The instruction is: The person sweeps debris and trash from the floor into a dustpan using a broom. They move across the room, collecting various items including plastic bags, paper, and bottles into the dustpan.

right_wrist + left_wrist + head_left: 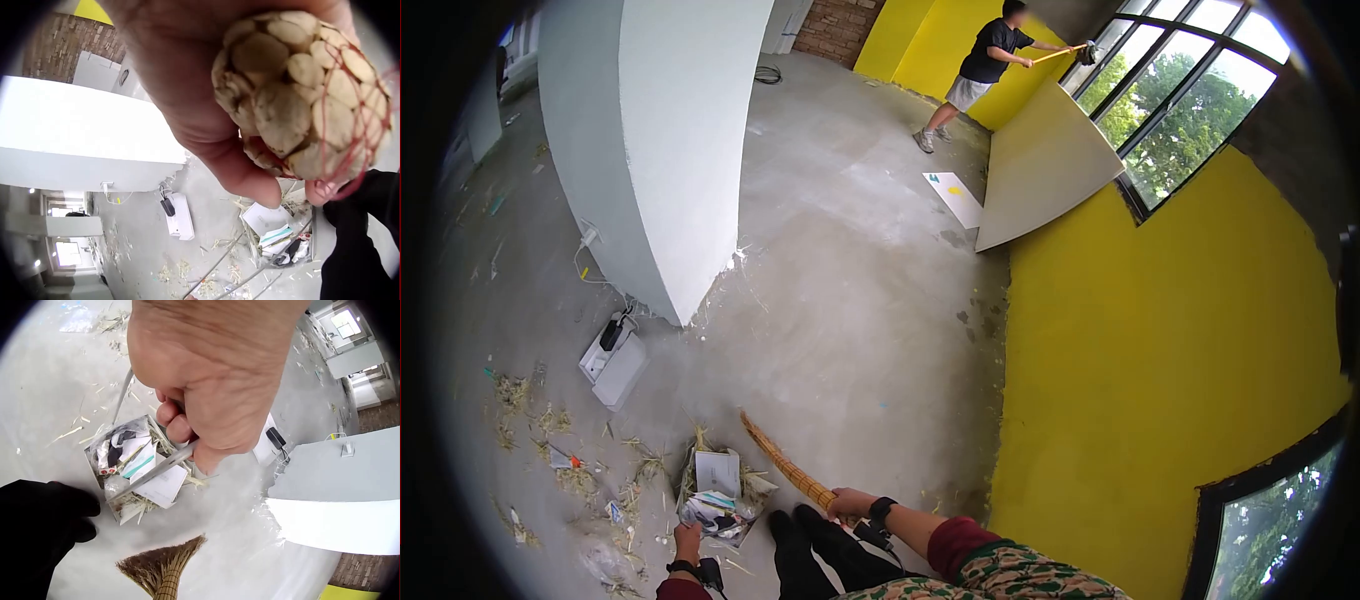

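My left hand (687,541) (209,375) is curled round the thin grey handle (159,469) of a dustpan-like container. Papers, a white box (717,470), straw bits and crumpled litter fill the container (94,467), which is below that hand, beside my feet. Gripped in my right hand (855,503) (194,100) is a straw broom (785,465); its cut stalk end, bound with red string, fills much of the right wrist view (306,87). The broom's spread bristles (162,559) show near the container in the left wrist view.
Straw and litter (565,460) are scattered at the left. An open white box (618,370) with a black device lies near a white pillar (685,150). A person (990,60) holds a long-handled tool by the window. A board (1050,165) leans against the yellow wall (1140,350).
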